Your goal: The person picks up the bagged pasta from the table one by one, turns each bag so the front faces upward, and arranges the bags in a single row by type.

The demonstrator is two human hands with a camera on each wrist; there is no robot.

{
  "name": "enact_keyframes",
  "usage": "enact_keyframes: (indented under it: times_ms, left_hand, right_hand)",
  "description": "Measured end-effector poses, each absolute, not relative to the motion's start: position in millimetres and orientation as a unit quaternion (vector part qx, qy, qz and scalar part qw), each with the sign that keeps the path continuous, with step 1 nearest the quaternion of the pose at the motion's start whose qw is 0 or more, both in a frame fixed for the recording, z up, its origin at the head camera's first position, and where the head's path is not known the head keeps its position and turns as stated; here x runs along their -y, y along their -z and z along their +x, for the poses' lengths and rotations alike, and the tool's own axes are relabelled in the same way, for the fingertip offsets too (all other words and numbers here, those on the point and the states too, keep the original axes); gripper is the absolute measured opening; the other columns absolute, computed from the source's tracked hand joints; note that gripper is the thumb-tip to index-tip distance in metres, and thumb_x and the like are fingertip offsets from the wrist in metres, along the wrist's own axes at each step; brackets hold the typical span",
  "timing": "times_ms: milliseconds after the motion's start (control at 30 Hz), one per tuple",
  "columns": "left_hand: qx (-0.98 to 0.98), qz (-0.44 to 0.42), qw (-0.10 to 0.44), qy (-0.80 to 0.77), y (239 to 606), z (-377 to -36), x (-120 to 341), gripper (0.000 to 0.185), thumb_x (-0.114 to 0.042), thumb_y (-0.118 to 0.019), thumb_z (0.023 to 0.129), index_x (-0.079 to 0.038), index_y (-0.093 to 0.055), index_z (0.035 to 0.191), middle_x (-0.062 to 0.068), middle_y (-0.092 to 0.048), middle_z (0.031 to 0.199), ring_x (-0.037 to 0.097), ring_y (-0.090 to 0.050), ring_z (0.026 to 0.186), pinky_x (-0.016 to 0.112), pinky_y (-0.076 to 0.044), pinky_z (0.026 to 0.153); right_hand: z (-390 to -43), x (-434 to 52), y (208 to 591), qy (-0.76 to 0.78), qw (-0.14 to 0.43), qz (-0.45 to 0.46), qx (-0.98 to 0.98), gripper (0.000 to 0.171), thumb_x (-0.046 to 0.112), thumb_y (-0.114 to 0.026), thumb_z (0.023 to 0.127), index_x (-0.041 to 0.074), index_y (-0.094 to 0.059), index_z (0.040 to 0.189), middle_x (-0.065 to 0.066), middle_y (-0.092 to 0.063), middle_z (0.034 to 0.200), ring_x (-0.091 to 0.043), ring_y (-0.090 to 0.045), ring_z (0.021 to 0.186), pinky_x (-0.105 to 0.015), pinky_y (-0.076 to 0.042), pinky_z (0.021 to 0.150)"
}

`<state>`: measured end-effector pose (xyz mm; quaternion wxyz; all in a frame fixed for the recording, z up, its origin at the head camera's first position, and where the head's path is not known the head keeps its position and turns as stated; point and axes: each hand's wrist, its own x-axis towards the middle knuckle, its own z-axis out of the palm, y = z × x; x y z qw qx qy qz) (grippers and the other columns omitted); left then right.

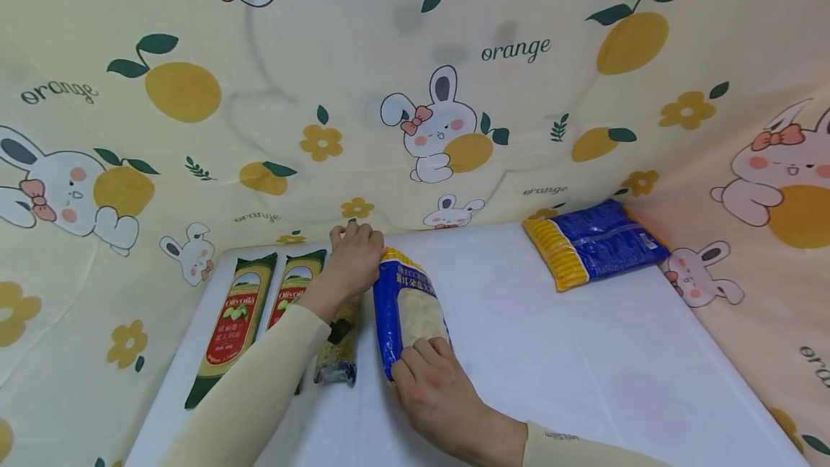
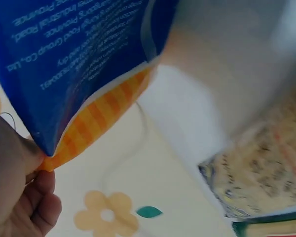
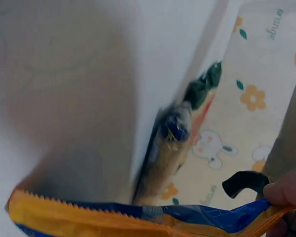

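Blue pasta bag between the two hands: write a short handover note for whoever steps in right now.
Left hand grips the far end of the blue pasta bag; right hand holds its near end. The bag lies on the white table, beside a speckled packet and two green Olivoila packets. A second blue bag lies apart at the far right, apparently still to be brought into the row.

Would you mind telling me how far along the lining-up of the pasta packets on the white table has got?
Three packets look placed: two green ones and a speckled one lie side by side at the table's left. In hand: the blue packet, left hand at its far end, right hand at its near end, beside the row. Left: another blue packet lies apart at the far right corner.
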<state>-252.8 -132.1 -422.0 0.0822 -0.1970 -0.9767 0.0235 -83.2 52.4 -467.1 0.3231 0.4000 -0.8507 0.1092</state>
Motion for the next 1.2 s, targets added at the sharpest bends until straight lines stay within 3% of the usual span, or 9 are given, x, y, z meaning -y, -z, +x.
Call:
enact_keyframes:
  times_ms: [133,367,467,600,733,900,1033,1200]
  left_hand:
    - [0.973,-0.209,0.096,-0.033,428.2,-249.1,143.4,0.023,-0.025,-0.054,0.111,-0.004,-0.061,0.105,0.014,-0.062,0.107,0.037,-0.052,0.115,0.066,-0.034,0.109]
    - [0.964,-0.235,0.120,-0.045,444.9,-244.4,168.8,0.023,-0.020,-0.056,0.110,-0.004,-0.054,0.094,0.012,-0.050,0.093,0.035,-0.046,0.099,0.063,-0.036,0.099]
    - [0.965,-0.233,0.106,-0.056,450.2,-242.1,177.9,0.017,-0.017,-0.057,0.109,-0.003,-0.057,0.099,0.010,-0.047,0.091,0.033,-0.041,0.095,0.061,-0.035,0.097]
    - [0.969,-0.223,0.082,-0.069,452.5,-239.9,184.5,0.015,-0.015,-0.060,0.107,-0.001,-0.063,0.111,0.010,-0.051,0.094,0.033,-0.043,0.098,0.062,-0.035,0.098]
    - [0.972,-0.212,0.062,-0.078,452.3,-240.0,185.9,0.022,-0.018,-0.060,0.106,-0.001,-0.065,0.120,0.011,-0.058,0.102,0.034,-0.049,0.105,0.064,-0.037,0.102]
    - [0.976,-0.193,0.034,-0.099,454.0,-241.1,188.1,0.028,-0.023,-0.060,0.106,-0.002,-0.066,0.125,0.012,-0.060,0.108,0.035,-0.050,0.111,0.066,-0.036,0.105]
    - [0.977,-0.185,0.022,-0.103,454.9,-240.4,188.6,0.030,-0.025,-0.062,0.106,-0.003,-0.066,0.125,0.013,-0.061,0.110,0.037,-0.050,0.115,0.066,-0.035,0.106]
    - [0.979,-0.178,0.013,-0.097,453.2,-239.1,186.5,0.035,-0.026,-0.066,0.104,-0.003,-0.065,0.129,0.014,-0.062,0.115,0.038,-0.051,0.119,0.067,-0.034,0.108]
  right_hand:
    - [-82.3,-44.5,473.4,-0.117,0.311,0.416,0.847,0.019,0.022,-0.066,0.097,0.016,-0.057,0.081,0.004,-0.057,0.080,-0.015,-0.053,0.078,-0.034,-0.044,0.073]
    - [-82.8,-48.0,480.9,-0.146,0.291,0.423,0.846,0.034,0.043,-0.050,0.111,0.021,-0.058,0.086,0.008,-0.054,0.083,-0.012,-0.050,0.081,-0.031,-0.040,0.077]
    - [-92.5,-59.4,486.1,-0.133,0.290,0.383,0.867,0.029,0.036,-0.055,0.109,0.019,-0.056,0.085,0.006,-0.052,0.081,-0.015,-0.051,0.079,-0.034,-0.041,0.076]
    - [-106.2,-80.1,497.2,-0.072,0.250,0.302,0.917,0.031,0.034,-0.069,0.101,0.015,-0.055,0.082,0.001,-0.051,0.077,-0.020,-0.050,0.076,-0.038,-0.041,0.075]
    - [-106.7,-98.9,510.3,-0.005,0.212,0.253,0.944,0.048,0.051,-0.077,0.093,0.012,-0.054,0.077,0.000,-0.045,0.073,-0.021,-0.046,0.073,-0.039,-0.038,0.073]
    - [-103.8,-108.7,521.7,0.027,0.225,0.240,0.944,0.063,0.066,-0.079,0.080,0.011,-0.050,0.069,0.000,-0.042,0.067,-0.020,-0.043,0.067,-0.038,-0.037,0.068]
    - [-106.4,-104.9,525.5,0.045,0.211,0.245,0.945,0.061,0.067,-0.074,0.084,0.012,-0.053,0.069,0.001,-0.044,0.067,-0.019,-0.043,0.068,-0.038,-0.037,0.068]
    - [-108.5,-99.2,522.6,0.038,0.155,0.258,0.953,0.052,0.058,-0.074,0.091,0.012,-0.056,0.076,0.002,-0.046,0.070,-0.019,-0.045,0.071,-0.037,-0.036,0.069]
